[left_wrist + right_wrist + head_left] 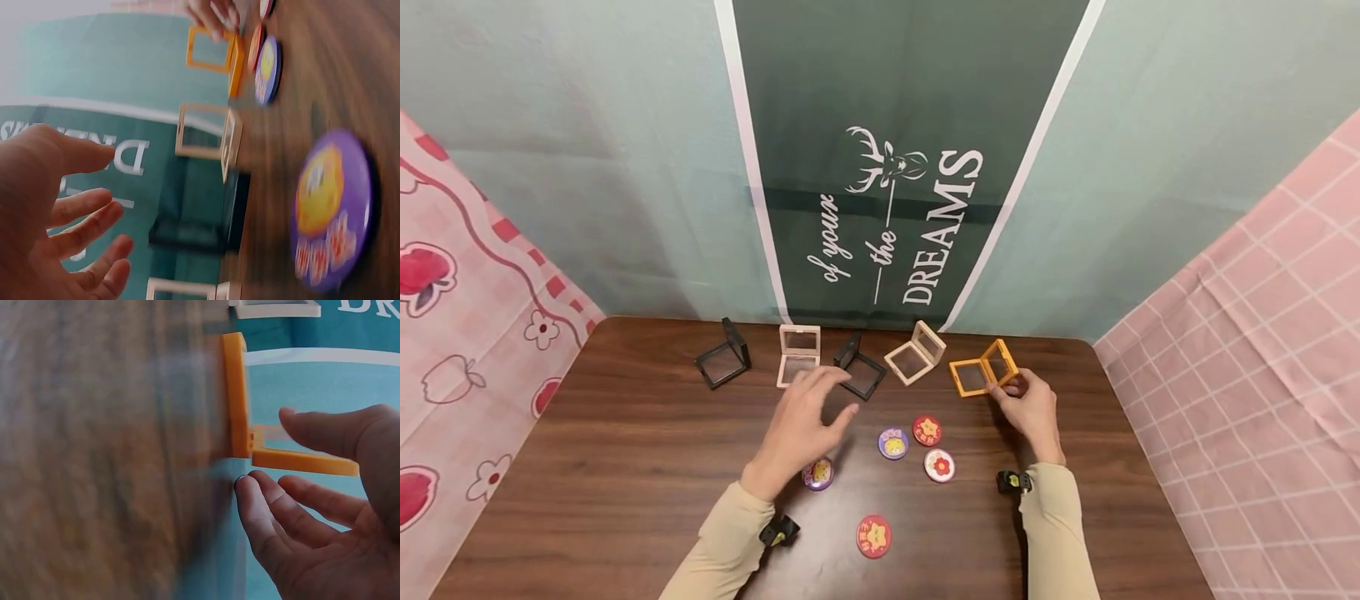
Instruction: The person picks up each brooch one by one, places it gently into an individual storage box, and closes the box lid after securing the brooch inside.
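My right hand [1028, 410] is at the raised lid of an orange square case [970, 378] with clear windows. Its thumb lies on one side of that lid and its extended fingers [300, 506] on the other, with a slight gap by the fingers in the right wrist view. The case's base rests on the table. Holding nothing, my left hand [797, 425] hovers with thumb and fingers spread, near a pink case [797, 363] and a black case [863, 375]. A purple round badge [817, 474] with a yellow character lies beside the left wrist.
Another black case [722, 365] and a beige case [913, 358] also stand unfolded along the back. More round badges lie mid-table: purple [893, 444], red [927, 431], white with a red flower [940, 466], and a red one [874, 536] nearer the front. Cloth hangs behind.
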`<state>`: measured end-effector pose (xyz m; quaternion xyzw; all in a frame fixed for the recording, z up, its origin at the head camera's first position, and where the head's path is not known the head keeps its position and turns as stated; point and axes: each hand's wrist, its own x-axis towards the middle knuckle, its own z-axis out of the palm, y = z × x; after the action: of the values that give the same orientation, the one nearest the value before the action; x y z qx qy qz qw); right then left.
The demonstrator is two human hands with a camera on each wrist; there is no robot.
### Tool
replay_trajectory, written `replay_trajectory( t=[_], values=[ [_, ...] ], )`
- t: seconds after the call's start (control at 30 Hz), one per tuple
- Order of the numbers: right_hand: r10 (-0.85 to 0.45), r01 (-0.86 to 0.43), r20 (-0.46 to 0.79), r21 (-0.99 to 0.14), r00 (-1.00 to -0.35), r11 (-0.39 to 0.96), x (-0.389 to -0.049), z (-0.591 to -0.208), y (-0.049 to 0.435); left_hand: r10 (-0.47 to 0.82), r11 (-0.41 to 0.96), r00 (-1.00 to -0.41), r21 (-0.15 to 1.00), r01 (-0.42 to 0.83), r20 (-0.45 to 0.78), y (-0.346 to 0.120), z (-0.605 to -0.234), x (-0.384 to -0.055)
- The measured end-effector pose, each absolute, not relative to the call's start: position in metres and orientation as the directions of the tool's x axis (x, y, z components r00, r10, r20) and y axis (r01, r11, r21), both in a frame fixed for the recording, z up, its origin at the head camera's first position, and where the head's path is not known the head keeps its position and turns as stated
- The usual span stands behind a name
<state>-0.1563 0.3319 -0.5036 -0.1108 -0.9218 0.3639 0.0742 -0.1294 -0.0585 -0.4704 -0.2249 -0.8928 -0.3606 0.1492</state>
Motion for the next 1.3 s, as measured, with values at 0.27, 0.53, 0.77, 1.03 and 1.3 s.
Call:
replay_trajectory(
  t=[0.27,0.53,0.77,1.03,1.3],
  values=[
    [0.278,0.192,0.01,-0.7,-0.961,0.688,-0.161,-0.511,0.331,0.452,0.611,-0.839,0.581,0.538,0.302,-0.013,-0.475,-0.121],
    [0.305,0.218,-0.005,-0.711,-0.952,0.669,-0.163,-0.514,0.329,0.582,0.609,-0.791,0.542,0.579,0.191,0.029,-0.475,-0.111],
    [0.315,0.216,0.016,-0.694,-0.949,0.687,-0.162,-0.514,0.331,0.657,0.63,-0.749,0.48,0.61,0.09,0.051,-0.482,-0.104],
    [0.308,0.209,0.027,-0.678,-0.951,0.704,-0.16,-0.511,0.335,0.713,0.613,-0.696,0.4,0.681,0.091,0.065,-0.489,-0.104],
    [0.285,0.198,0.02,-0.671,-0.958,0.715,-0.154,-0.511,0.343,0.722,0.625,-0.688,0.359,0.694,0.074,0.068,-0.491,-0.104]
  ],
)
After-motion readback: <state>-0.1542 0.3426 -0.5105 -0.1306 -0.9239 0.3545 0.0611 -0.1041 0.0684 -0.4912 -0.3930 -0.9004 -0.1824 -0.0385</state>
